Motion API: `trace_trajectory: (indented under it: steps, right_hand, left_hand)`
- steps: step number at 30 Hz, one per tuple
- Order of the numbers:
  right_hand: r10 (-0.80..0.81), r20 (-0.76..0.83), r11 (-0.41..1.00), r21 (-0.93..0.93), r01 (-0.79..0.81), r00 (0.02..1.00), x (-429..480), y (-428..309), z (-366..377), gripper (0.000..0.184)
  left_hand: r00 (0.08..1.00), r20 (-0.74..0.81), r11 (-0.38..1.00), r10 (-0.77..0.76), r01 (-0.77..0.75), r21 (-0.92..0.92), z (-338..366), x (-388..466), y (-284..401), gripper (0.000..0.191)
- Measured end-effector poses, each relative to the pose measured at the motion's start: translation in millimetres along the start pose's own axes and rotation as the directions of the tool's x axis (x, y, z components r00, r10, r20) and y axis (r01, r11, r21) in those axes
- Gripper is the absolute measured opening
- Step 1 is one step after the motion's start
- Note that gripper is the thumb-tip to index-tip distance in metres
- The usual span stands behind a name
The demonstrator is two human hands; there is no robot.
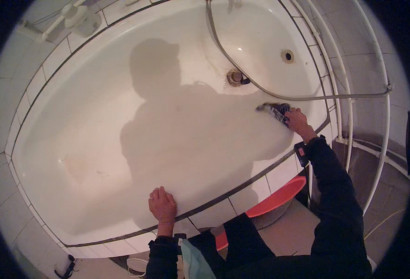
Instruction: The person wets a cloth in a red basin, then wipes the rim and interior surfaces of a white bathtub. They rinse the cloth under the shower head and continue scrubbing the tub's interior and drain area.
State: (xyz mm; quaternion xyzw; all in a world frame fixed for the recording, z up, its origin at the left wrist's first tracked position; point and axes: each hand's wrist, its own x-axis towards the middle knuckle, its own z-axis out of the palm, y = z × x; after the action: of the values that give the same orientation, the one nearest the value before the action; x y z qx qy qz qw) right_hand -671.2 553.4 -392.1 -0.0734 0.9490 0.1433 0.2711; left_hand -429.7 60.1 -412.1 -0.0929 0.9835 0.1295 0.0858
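A white bathtub (198, 146) spreads before me, with my shadow across its floor. In my right hand (298, 122) is a bunched dark cloth with a light pattern (277, 111), pressed to the tub's inner surface near the right end. My left hand (162, 205) is braced at the tub's near rim, its fingers curled over the edge. Beyond the cloth are a stained drain (235, 77) with a dark stopper (245, 81) beside it and an overflow hole (287, 56). Faint brownish stains mark the left part of the floor.
A metal shower hose (278, 95) crosses above the tub's right end towards white pipes (386, 115). A pump bottle (83, 21) stands on the far-left ledge. Below the near tiled edge (215, 211) is a red basin (278, 198). A teal cloth (195, 259) hangs near my lap.
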Motion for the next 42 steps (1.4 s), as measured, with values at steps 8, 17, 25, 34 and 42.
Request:
trace_trajectory:
  steps: [8, 17, 25, 34, 42]
  right_hand:
    - [-0.087, -0.323, 0.971, 0.185, 0.153, 0.943, -70, -134, 15, 0.014]
    - [-0.257, -0.523, 0.798, 0.359, 0.483, 0.813, -155, -226, -13, 0.025]
    - [-0.023, -0.355, 0.855, 0.477, 0.203, 0.935, -134, -128, -7, 0.04]
    - [-0.114, -0.276, 0.914, 0.347, 0.209, 0.954, -145, -208, -7, 0.034]
    - [-0.208, -0.256, 0.927, 0.255, 0.274, 0.944, -164, -340, -22, 0.021]
  left_hand:
    - [1.0, 0.006, 1.0, -0.012, 0.012, -0.022, -4, 1, 3, 0.022]
    - [0.999, 0.04, 0.997, -0.015, 0.017, -0.072, 0, 1, -3, 0.025]
    - [0.992, 0.067, 0.988, 0.106, -0.098, -0.118, -16, -32, -16, 0.032]
    - [0.953, -0.124, 0.959, -0.275, 0.281, 0.033, -42, -128, -102, 0.058]
    - [0.954, -0.089, 0.956, -0.286, 0.29, 0.037, -37, -129, -101, 0.06]
